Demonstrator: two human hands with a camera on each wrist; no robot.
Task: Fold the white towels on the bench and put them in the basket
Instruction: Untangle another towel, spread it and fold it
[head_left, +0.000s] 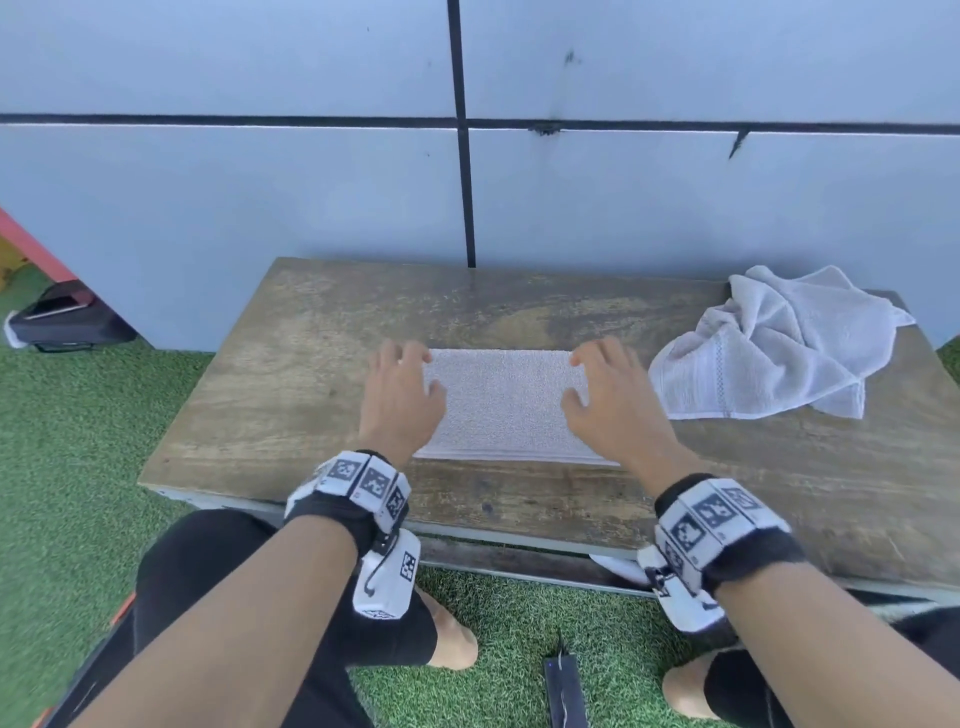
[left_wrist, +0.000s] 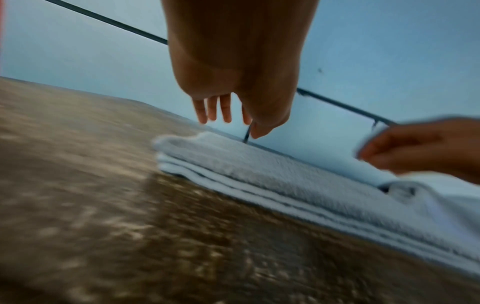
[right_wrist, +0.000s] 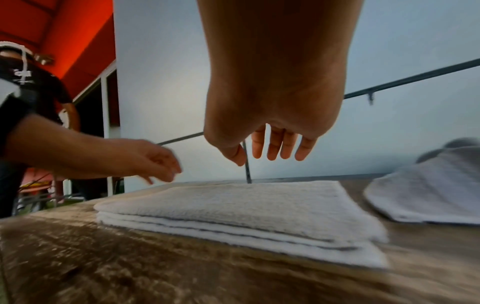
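Observation:
A folded white towel (head_left: 504, 405) lies flat in several layers at the middle of the wooden bench (head_left: 291, 364); it also shows as the folded towel (left_wrist: 259, 172) and the folded towel (right_wrist: 233, 209) in the wrist views. My left hand (head_left: 402, 384) hovers over its left end with fingers spread and relaxed, holding nothing. My right hand (head_left: 605, 387) hovers the same way over its right end. Both hands, the left hand (left_wrist: 228, 111) and the right hand (right_wrist: 275, 144), hang a little above the cloth. A second white towel (head_left: 774, 343) lies crumpled at the bench's right end. No basket is in view.
A pale tiled wall (head_left: 311, 182) stands right behind the bench. Green artificial turf (head_left: 78, 467) surrounds it. A dark bag (head_left: 67, 322) sits on the ground at far left, and a small dark device (head_left: 563, 691) lies on the turf between my knees.

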